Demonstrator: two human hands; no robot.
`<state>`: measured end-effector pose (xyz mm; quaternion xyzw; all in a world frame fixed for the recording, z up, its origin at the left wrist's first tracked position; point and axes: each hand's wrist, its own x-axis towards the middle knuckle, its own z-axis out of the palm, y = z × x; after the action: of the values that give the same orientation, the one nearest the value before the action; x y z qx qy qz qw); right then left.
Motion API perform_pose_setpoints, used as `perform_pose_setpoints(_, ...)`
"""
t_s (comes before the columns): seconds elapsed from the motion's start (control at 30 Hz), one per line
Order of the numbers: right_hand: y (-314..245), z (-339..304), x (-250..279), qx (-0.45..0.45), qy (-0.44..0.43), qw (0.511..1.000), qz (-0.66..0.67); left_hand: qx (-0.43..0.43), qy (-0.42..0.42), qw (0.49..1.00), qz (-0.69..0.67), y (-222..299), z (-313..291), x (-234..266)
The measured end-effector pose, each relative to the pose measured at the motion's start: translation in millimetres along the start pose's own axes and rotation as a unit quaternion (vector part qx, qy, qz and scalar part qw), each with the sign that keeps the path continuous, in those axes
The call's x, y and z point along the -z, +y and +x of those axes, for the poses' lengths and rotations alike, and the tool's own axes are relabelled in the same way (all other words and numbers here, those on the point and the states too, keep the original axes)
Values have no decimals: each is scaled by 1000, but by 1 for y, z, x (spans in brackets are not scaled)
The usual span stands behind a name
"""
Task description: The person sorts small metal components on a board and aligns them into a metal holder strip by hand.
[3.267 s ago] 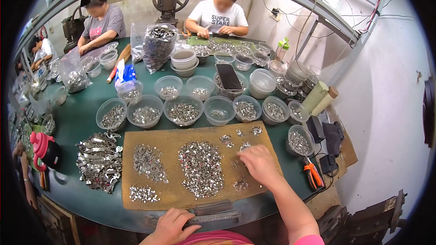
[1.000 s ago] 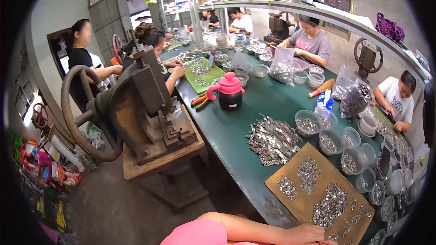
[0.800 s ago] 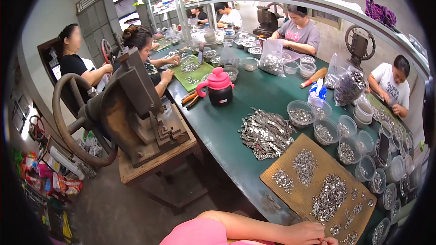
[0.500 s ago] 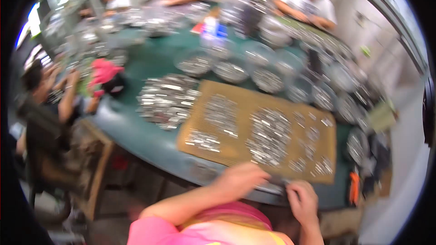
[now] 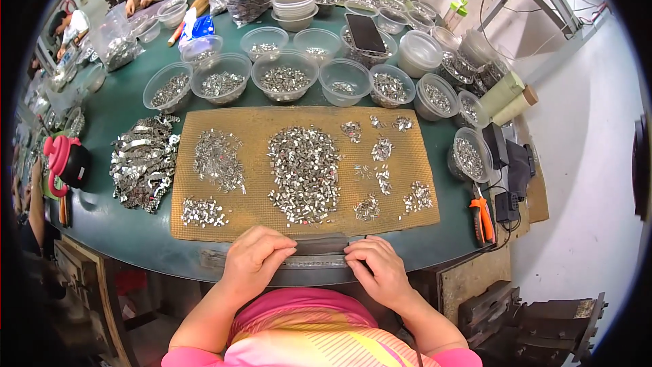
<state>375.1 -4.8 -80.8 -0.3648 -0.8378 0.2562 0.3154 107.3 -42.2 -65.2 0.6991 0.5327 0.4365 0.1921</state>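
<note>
At the near edge of the table, my left hand (image 5: pixel 255 255) and my right hand (image 5: pixel 380 268) are side by side with a gap between them. A dark grey flat bar (image 5: pixel 320 244) spans that gap, its ends pinched between my thumbs and fingers. Along its near side runs a pale narrow strip (image 5: pixel 316 261) with fine notches, and a grey flat end (image 5: pixel 212 258) shows left of my left hand. Just beyond lies a brown ribbed mat (image 5: pixel 255 119) with a large heap of small silvery metal pieces (image 5: pixel 303 173) and several smaller piles.
Left of the mat is a pile of linked metal strips (image 5: pixel 144 163). Clear plastic bowls (image 5: pixel 285 76) of metal bits stand behind it, a phone (image 5: pixel 365 32) resting on one. Orange-handled pliers (image 5: pixel 483 221) lie right; a pink-and-black container (image 5: pixel 66 163) stands left. Other people work across the table.
The view has turned and steadied from a blur. My hands, earlier below the mat's right half, are now near its middle, and the bar shows clearly between them.
</note>
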Motion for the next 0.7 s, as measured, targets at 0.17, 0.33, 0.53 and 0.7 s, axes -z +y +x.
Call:
perform_pose_setpoints(0.17,-3,3,0,-2,-8,1000,-18,0,1,1000,4,-2,-2,0)
perform_pose_setpoints(0.33,-8,7,2,18,-20,997,-76,-17,-13,1000,1,-4,-1,0)
perform_pose_setpoints(0.53,-21,16,14,55,-38,992,-108,-5,-20,1000,-5,-6,-7,3)
perform_pose_setpoints(0.7,-19,12,17,50,-35,994,-90,-3,-30,999,-10,-4,-11,7)
